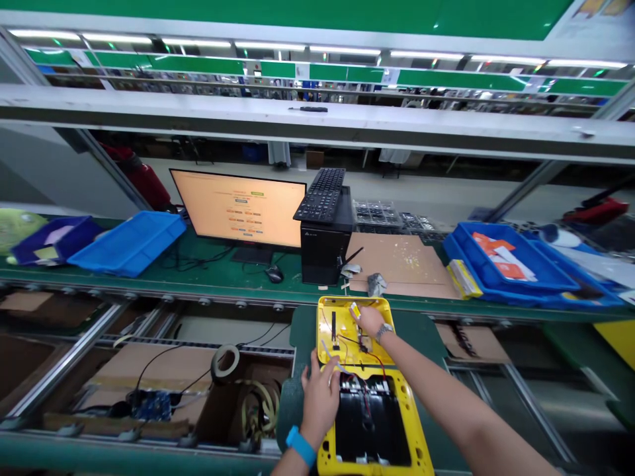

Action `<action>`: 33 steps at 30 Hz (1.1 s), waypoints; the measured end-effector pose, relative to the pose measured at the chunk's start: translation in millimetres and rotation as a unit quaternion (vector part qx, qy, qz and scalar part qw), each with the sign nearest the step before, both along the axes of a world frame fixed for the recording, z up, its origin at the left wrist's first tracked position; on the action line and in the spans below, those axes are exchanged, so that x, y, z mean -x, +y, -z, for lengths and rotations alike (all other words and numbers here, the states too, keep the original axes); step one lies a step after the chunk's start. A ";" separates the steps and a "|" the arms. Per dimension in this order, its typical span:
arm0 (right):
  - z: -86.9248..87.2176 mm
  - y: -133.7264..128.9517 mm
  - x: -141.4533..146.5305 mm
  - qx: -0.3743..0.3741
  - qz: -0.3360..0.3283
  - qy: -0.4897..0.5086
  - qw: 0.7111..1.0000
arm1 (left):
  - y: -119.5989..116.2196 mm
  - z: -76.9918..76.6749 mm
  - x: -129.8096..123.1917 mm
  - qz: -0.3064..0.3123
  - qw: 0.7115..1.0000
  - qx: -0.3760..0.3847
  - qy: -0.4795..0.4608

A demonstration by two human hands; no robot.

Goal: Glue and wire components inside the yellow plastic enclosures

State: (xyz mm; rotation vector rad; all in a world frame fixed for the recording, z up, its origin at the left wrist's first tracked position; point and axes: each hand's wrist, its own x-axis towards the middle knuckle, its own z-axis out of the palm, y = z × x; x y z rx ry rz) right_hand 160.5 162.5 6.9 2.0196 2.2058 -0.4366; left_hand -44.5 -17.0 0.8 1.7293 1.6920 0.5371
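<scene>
Nearest is the right forearm (446,390), reaching across the lower half (415,430) of a yellow case that lies open on a green board (431,344), its upper half (322,330) just beyond. The right hand's (370,322) fingertips look pinched on a small pale piece (354,309) inside the upper half; the left hand (321,400), fingers loosely spread, is at the seam by a pale strip (327,350), though whether it grips that, I cannot tell. Red wire (380,361) crosses between the 2 halves, so if either shifts away, it could pull tight and tear loose. The watch (383,331) might snag it, too, and a slipping pinch could drop the piece among the parts. Beyond runs a green bench (285,285) with a monitor (238,205), a mouse (274,274), a PC (322,258) topped by a keyboard (325,192), and cardboard (397,271). The shelf (149,106) above bears a screwdriver (315,109); strip lights (268,46) shine over the room behind.
</scene>
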 end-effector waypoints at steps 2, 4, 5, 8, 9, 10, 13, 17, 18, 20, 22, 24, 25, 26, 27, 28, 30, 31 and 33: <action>0.6 1.8 1.2 0.002 -0.002 -0.005 1.000 | -0.1 -0.6 0.1 0.002 1.000 0.001 -0.001; 0.6 3.3 2.3 0.005 -0.005 -0.009 1.000 | -0.4 -0.6 0.2 0.001 1.000 0.000 -0.001; 0.4 4.0 2.9 0.007 -0.007 -0.010 1.000 | -0.4 -0.4 0.3 0.001 1.000 -0.001 -0.001; -1.4 5.7 4.5 0.014 -0.013 -0.012 1.000 | -0.6 0.5 0.7 0.002 1.000 -0.004 0.000; -2.1 6.3 4.9 0.016 -0.015 -0.013 1.000 | -0.6 0.8 0.8 0.002 1.000 -0.004 0.000; -2.7 6.8 5.3 0.017 -0.017 -0.013 1.000 | -0.6 0.9 0.9 0.001 1.000 -0.005 -0.001; -3.5 8.8 5.8 0.017 -0.023 -0.013 0.999 | -0.6 0.3 1.0 -0.002 1.000 -0.010 -0.004; -1.6 11.8 6.0 0.016 -0.035 -0.015 0.999 | -1.0 -1.3 0.8 -0.001 1.000 -0.008 -0.008; -1.0 12.5 6.1 0.016 -0.037 -0.015 0.999 | -1.1 -1.5 0.7 -0.001 1.000 -0.006 -0.007; 0.0 13.4 6.2 0.015 -0.043 -0.017 0.999 | -1.3 -1.7 0.5 0.000 1.000 -0.003 -0.005; 0.6 14.0 6.3 0.013 -0.050 -0.020 0.998 | -1.4 -1.7 0.4 0.000 1.000 -0.003 -0.001; 0.7 14.1 6.4 0.010 -0.056 -0.024 0.998 | -1.5 -2.1 0.4 0.000 1.000 -0.004 0.001; 0.7 14.1 6.5 0.009 -0.059 -0.026 0.998 | -1.6 -2.4 0.5 0.000 1.000 -0.003 0.002; 0.7 14.2 6.7 0.007 -0.061 -0.028 0.998 | -1.8 -2.9 0.6 0.000 1.000 -0.003 0.003; 0.7 14.3 7.0 0.006 -0.064 -0.031 0.997 | -1.9 -3.4 0.6 0.000 1.000 -0.002 0.003; 0.7 14.4 7.6 0.005 -0.067 -0.033 0.997 | -2.2 -4.0 0.7 0.000 1.000 -0.001 0.002; 0.3 15.1 9.2 0.005 -0.075 -0.040 0.996 | -2.6 -5.1 0.7 0.001 1.000 0.001 0.000; -0.1 15.6 10.4 0.006 -0.079 -0.044 0.996 | -2.8 -5.6 0.6 0.001 1.000 0.002 -0.001; -1.7 16.7 13.0 0.010 -0.088 -0.053 0.995 | -3.2 -6.2 0.5 -0.001 1.000 0.003 -0.003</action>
